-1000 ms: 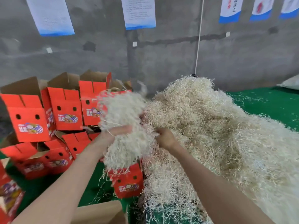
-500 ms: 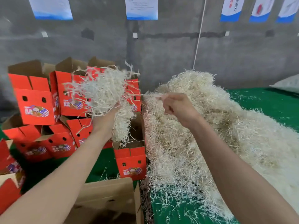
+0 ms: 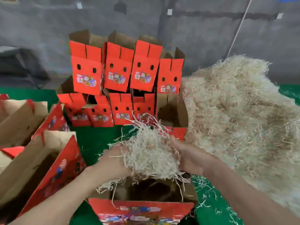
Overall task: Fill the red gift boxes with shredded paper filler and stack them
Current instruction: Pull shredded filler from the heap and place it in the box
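Pale paper shreds (image 3: pixel 151 158) are curled in my left grip (image 3: pixel 113 163), with my right grip (image 3: pixel 190 158) pressing flat, over the open red box (image 3: pixel 141 208), so I think pushing them down comes next.

Stacked boxes (image 3: pixel 116 75) ahead, filler heap (image 3: pixel 235 119) right, bare mat (image 3: pixel 97 137) centre-left
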